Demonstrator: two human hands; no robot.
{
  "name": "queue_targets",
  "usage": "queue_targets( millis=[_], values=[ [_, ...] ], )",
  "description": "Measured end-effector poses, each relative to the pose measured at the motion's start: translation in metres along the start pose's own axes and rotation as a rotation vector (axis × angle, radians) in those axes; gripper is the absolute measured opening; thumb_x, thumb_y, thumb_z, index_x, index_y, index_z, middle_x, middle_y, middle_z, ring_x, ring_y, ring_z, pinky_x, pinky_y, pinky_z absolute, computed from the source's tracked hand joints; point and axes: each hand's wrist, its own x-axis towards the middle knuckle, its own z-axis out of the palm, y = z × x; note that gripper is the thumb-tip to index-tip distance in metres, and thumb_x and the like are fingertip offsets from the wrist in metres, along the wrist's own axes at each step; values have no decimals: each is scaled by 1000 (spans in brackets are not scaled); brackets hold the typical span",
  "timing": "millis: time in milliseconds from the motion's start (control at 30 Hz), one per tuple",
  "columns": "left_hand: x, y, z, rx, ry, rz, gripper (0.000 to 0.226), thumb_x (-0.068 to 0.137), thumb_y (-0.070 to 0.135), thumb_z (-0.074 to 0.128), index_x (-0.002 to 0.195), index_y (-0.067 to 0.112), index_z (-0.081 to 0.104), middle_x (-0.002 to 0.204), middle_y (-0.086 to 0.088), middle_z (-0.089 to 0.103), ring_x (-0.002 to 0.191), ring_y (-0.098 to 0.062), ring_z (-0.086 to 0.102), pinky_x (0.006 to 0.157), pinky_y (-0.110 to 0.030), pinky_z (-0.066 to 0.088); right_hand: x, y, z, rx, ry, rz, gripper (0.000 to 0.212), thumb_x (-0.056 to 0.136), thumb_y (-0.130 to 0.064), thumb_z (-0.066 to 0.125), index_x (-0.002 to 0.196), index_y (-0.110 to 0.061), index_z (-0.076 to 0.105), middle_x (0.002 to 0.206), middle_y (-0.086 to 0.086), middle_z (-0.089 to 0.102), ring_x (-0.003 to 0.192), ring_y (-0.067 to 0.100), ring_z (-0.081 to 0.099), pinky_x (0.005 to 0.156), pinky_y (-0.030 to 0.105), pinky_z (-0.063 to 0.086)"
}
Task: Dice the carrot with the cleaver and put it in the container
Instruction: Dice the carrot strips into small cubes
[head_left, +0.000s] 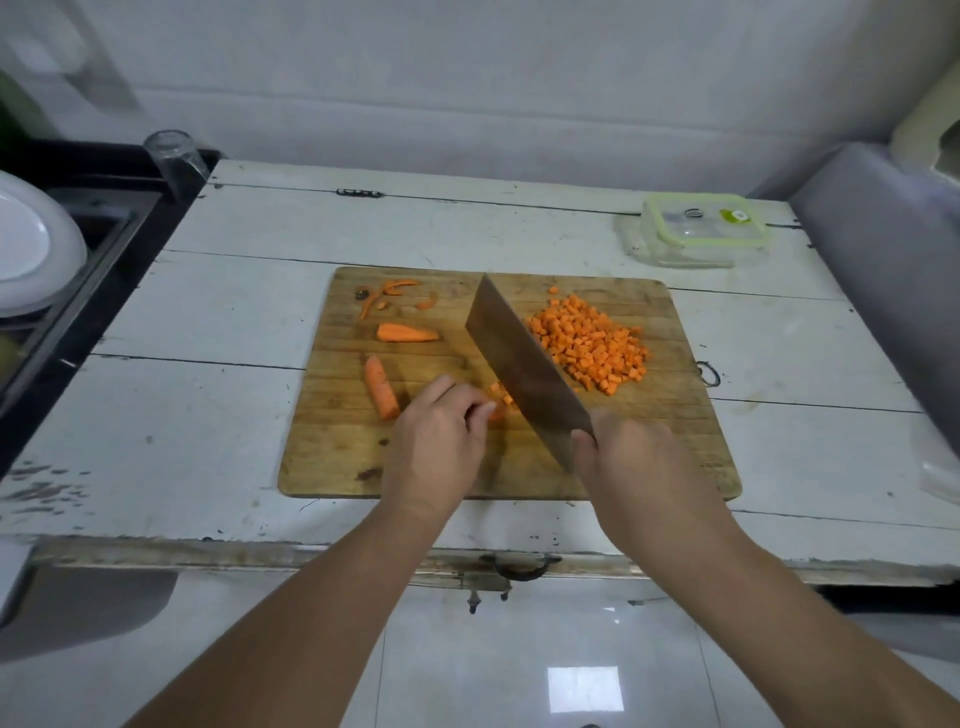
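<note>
A wooden cutting board (337, 457) lies on the white table. My right hand (631, 457) grips the handle of a dark cleaver (524, 364), whose blade runs diagonally over the board's middle. My left hand (441, 436) sits just left of the blade with curled fingers holding down small carrot strips (501, 402), mostly hidden under the fingers. A pile of diced carrot (589, 345) lies right of the blade. Two uncut carrot chunks, one (407, 332) and another (382, 387), rest at the board's left, with peel scraps (387, 296) behind them. A lidded clear container (696, 231) stands at the back right.
An upturned glass (174, 156) stands at the table's back left corner. A white plate (31, 244) leans in a sink area on the left. A grey object (883, 249) borders the table on the right. The table's front edge has a drawer handle (522, 566).
</note>
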Motion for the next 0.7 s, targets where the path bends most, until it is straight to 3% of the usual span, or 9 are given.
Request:
queue_targets(
  millis=[67, 167, 200, 267, 400, 533, 700],
  values=[
    [0, -1, 2, 9, 13, 16, 13, 83, 9, 83, 76, 16, 74, 82, 7, 66, 75, -12, 66, 114, -7, -12, -6, -1, -3, -49, -9, -40, 20, 104, -32, 38, 93, -22, 51, 69, -4, 52, 63, 18, 54, 54, 34, 45],
    [-1, -4, 4, 34, 5, 2, 13, 86, 14, 79, 77, 21, 73, 86, 12, 64, 79, -8, 65, 125, -33, -10, -13, -4, -2, -112, -27, -53, 11, 103, -28, 43, 95, -24, 50, 71, -3, 53, 67, 20, 57, 56, 34, 46],
    [-1, -3, 4, 33, -1, 9, 14, 84, 12, 80, 76, 20, 72, 85, 11, 64, 78, -9, 66, 122, -25, -7, -15, -6, -1, -129, -27, -55, 7, 101, -23, 47, 95, -24, 50, 70, -5, 51, 67, 20, 57, 55, 33, 44],
    [-1, -1, 3, 26, 3, 29, 19, 79, 3, 84, 72, 16, 72, 80, 6, 65, 72, -15, 67, 104, -10, 5, -16, -6, 1, -156, -43, -53, 10, 98, -15, 50, 93, -24, 47, 68, -7, 46, 64, 18, 55, 53, 29, 41],
    [0, 0, 2, 40, 14, 38, 19, 80, 4, 82, 72, 16, 70, 77, 5, 63, 70, -16, 66, 102, -18, 9, -16, -9, 6, -246, -102, -82, 28, 90, -4, 54, 92, -23, 34, 67, -6, 36, 58, 16, 42, 49, 28, 33],
    [1, 3, 0, 32, 0, 23, 18, 81, 0, 80, 72, 12, 71, 78, 2, 65, 69, -19, 67, 92, -33, 18, -5, -21, 13, -201, -43, -41, 23, 94, -6, 54, 92, -22, 39, 64, -6, 38, 58, 21, 46, 45, 29, 32],
    [0, 1, -1, -36, 41, 59, 15, 79, -3, 82, 76, 9, 75, 82, 0, 70, 73, -19, 70, 99, 3, 1, 7, -14, 12, -44, -27, -11, 7, 102, -19, 46, 97, -21, 50, 71, -1, 53, 67, 24, 58, 58, 38, 52]
  ],
)
